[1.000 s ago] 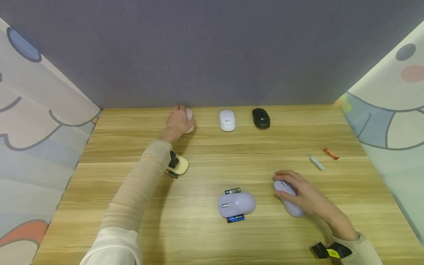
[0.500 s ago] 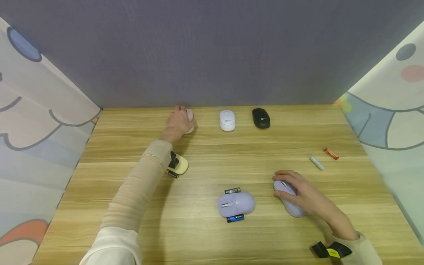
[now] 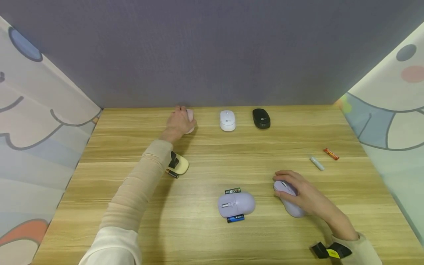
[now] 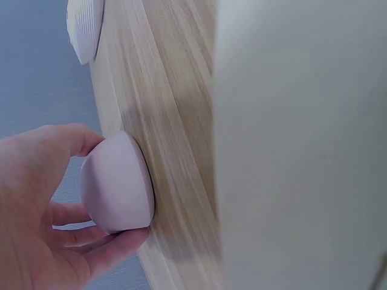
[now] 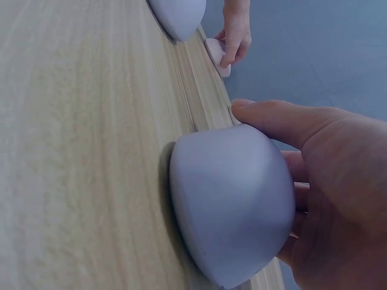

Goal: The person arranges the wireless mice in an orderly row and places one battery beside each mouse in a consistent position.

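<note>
Dark grey wall [image 3: 212, 55] rises behind a wood-grain counter [image 3: 198, 239], on which a white mouse [image 3: 227, 120] sits near the far edge. Left of the white mouse, a pink mouse [image 4: 118, 184] rests on the counter, pinched in the grip of the left hand [image 3: 177, 121], thumb on one side and fingers on the other. Nearer the person and right of the white mouse, the right hand [image 3: 302, 192] has its grip closed round a purple mouse [image 5: 233, 205]. Almost straight toward the person from the white mouse lies a second purple mouse [image 3: 243, 203], a green battery [image 3: 233, 190] just beside its white-mouse side and a blue battery [image 3: 235, 218] beside the opposite one. Nearer and left of the white mouse, the left sleeve [image 3: 132, 191] partly hides a pale yellow thing [image 3: 182, 165], with a dark battery [image 3: 173, 174] beside it. Right of the white mouse stands a black mouse [image 3: 261, 119]; farther right and nearer are a pale battery [image 3: 317, 163] and a red battery [image 3: 331, 154].
</note>
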The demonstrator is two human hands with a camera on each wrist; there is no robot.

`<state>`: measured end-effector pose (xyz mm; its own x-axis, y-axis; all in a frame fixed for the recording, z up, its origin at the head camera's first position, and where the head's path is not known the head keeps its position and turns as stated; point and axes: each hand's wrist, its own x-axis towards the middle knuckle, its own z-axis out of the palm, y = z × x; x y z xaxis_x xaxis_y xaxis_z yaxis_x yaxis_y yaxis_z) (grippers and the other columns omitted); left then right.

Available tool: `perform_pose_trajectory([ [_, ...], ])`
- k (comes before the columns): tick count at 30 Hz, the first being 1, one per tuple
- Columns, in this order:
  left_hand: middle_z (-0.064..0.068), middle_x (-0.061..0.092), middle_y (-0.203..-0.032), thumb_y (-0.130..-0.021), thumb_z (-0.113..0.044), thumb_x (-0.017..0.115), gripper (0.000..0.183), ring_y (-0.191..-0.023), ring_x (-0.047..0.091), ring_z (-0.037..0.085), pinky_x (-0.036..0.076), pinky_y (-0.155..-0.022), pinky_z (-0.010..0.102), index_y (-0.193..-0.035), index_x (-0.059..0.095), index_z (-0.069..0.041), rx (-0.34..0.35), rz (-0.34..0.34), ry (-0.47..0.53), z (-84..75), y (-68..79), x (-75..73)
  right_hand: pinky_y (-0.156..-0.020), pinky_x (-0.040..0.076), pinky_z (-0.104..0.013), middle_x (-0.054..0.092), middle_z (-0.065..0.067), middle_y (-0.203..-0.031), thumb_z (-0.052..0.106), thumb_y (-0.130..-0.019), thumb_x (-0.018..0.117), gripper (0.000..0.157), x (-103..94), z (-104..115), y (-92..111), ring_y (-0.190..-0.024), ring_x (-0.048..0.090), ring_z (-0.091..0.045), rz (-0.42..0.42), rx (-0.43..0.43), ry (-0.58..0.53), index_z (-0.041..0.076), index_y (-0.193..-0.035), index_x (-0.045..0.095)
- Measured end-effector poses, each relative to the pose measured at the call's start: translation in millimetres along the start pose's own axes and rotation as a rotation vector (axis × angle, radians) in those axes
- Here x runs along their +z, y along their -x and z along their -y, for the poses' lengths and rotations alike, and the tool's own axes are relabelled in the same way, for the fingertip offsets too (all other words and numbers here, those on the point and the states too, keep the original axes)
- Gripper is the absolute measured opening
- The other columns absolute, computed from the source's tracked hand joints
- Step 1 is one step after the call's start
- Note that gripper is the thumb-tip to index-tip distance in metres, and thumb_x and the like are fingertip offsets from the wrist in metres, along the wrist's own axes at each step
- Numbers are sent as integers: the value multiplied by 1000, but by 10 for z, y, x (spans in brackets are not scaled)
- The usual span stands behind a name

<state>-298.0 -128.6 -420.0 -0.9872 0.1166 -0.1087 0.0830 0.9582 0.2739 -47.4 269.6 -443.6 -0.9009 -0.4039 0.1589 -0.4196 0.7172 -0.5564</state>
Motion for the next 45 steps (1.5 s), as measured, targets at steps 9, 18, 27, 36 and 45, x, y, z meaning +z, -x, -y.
perform_pose_trajectory([
  [9,31,45,-139,-98,-42,60,75,-105,63,44,62,-83,50,-145,38,11,-9,38,-18,16,2,-5,-100,30,-1,64,-10,-134,14,-86,84,41,8,-4,-15,-120,59,-30,0,-1,-4,12,-124,70],
  [18,28,46,-139,-99,-51,59,82,-105,63,43,62,-81,51,-149,35,10,-19,58,-54,-13,38,-42,-100,30,-1,64,-9,-134,14,-87,84,41,-5,-10,-41,-120,58,-30,2,-12,0,12,-125,70],
  [27,28,47,-137,-99,-50,61,80,-108,61,43,61,-82,52,-147,38,9,-13,39,-45,-30,83,-125,-101,29,-1,64,-11,-134,11,-86,84,41,-7,-45,-63,-119,58,-29,-1,-25,-7,10,-124,70],
  [36,27,47,-139,-99,-54,61,80,-110,60,41,62,-80,51,-145,40,8,19,17,-80,-56,131,-229,-100,30,-2,63,-12,-135,14,-87,83,40,-30,-52,-78,-121,58,-32,17,-6,-7,11,-125,70],
  [45,24,52,-129,-98,-51,63,78,-107,61,38,62,-77,50,-146,41,7,57,-9,-55,-63,255,-264,-99,31,-3,63,-11,-134,15,-87,84,40,-23,-65,-79,-121,58,-32,15,2,3,12,-125,70],
])
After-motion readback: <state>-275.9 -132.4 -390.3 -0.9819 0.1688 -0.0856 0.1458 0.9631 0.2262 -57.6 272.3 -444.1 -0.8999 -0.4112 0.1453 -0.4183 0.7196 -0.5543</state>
